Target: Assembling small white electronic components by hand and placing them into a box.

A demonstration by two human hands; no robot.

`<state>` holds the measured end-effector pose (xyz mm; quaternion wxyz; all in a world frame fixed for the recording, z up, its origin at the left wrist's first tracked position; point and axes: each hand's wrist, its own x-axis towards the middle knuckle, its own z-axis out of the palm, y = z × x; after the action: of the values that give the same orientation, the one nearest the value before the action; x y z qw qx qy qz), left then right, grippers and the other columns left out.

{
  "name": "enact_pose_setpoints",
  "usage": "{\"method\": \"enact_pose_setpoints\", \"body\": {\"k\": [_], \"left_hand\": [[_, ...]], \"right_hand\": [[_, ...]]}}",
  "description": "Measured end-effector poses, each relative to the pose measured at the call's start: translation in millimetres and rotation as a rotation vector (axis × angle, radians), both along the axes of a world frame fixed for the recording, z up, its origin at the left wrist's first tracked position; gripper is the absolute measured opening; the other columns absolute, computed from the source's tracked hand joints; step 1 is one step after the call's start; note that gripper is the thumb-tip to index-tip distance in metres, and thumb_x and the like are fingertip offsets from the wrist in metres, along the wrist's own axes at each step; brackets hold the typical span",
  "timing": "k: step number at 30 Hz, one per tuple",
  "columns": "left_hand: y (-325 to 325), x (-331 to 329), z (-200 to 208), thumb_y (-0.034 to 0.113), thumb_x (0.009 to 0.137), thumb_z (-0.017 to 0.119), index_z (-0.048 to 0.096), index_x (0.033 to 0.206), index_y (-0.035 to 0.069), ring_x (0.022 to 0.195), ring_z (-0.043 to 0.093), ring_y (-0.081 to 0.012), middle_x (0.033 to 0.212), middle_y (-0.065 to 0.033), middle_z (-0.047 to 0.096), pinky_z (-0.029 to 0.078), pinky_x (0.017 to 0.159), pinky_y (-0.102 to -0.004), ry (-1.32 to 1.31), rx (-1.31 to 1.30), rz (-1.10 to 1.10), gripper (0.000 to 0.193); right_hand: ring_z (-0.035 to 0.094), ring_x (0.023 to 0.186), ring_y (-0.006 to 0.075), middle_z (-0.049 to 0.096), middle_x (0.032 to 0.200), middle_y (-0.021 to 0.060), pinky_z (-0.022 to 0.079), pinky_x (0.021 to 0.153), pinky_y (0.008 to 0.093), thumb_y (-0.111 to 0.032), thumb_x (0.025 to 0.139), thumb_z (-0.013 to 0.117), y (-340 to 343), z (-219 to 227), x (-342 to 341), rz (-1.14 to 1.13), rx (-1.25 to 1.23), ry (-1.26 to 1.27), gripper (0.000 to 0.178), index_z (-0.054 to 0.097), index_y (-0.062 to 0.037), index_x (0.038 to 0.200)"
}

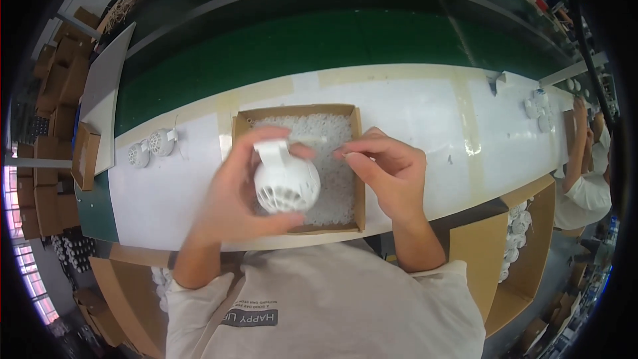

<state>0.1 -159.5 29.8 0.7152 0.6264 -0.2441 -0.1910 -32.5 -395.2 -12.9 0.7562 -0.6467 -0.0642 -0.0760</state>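
Note:
In my left hand (229, 189) is a white ball-shaped housing (287, 179) with a slotted grille and a square bracket on top. The fingers wrap around its left side, and the hand is a little blurred. My right hand (392, 166) is closed in a pinch just right of the housing, thumb against forefinger; whatever it grips is too small to make out. Beneath both hands sits a shallow cardboard box (359, 193) filled with small translucent ring-like parts (335, 183). The housing hides part of them.
Two similar white housings (161, 141) stand on the white table (412, 106) at left; several more white pieces (539, 110) lie far right. Open cartons flank me, the right carton (478, 259) holding white parts. A green belt (319, 43) runs behind. Another person (585, 186) works at right.

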Motion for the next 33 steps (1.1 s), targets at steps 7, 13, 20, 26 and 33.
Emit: {"method": "enact_pose_setpoints", "body": {"k": [7,13,20,26,33], "left_hand": [[8,-22,-23,0.005,0.068,0.088,0.042,0.140,0.004,0.116,0.059,-0.0202,0.126,-0.0143,0.060,0.048,0.097,-0.0330,-0.051,0.108,0.027,0.085],[12,-28,-29,0.008,0.070,0.087,0.047,0.136,0.005,0.114,0.060,-0.0223,0.124,-0.0149,0.061,0.048,0.095,-0.0322,-0.102,0.209,0.061,0.077],[6,-27,-19,0.013,0.074,0.085,0.034,0.152,0.003,0.110,0.064,-0.0292,0.123,-0.0204,0.062,0.050,0.094,-0.0348,-0.298,0.399,0.020,0.094],[11,-31,-28,0.016,0.078,0.083,0.020,0.157,0.000,0.109,0.065,-0.0295,0.122,-0.0210,0.063,0.049,0.093,-0.0349,-0.273,0.294,-0.052,0.103],[3,-38,-37,0.021,0.089,0.069,0.016,0.157,-0.003,0.104,0.064,-0.0234,0.118,-0.0184,0.064,0.048,0.092,-0.0316,0.027,-0.094,-0.122,0.090]], "right_hand": [[0.062,0.084,0.0154,0.068,0.092,0.0112,0.049,0.075,0.0272,0.009,0.089,0.064,22,7,1,0.192,0.211,0.010,0.018,0.071,0.0061,0.105],[0.060,0.087,0.0156,0.067,0.092,0.0106,0.047,0.075,0.0277,0.009,0.088,0.064,26,7,-4,0.186,0.305,0.130,0.018,0.071,0.0057,0.105],[0.060,0.087,0.0178,0.070,0.094,0.0061,0.047,0.073,0.0301,0.001,0.085,0.070,24,2,2,0.133,-0.196,-0.145,0.017,0.075,-0.0035,0.101],[0.057,0.087,0.0205,0.070,0.095,0.0117,0.044,0.076,0.0304,0.004,0.080,0.072,24,0,1,0.218,-0.179,-0.211,0.017,0.074,0.0020,0.097],[0.057,0.074,0.0223,0.069,0.084,0.0099,0.045,0.065,0.0328,0.001,0.072,0.079,19,-6,7,0.139,-0.390,-0.493,0.018,0.074,0.0001,0.089]]}}
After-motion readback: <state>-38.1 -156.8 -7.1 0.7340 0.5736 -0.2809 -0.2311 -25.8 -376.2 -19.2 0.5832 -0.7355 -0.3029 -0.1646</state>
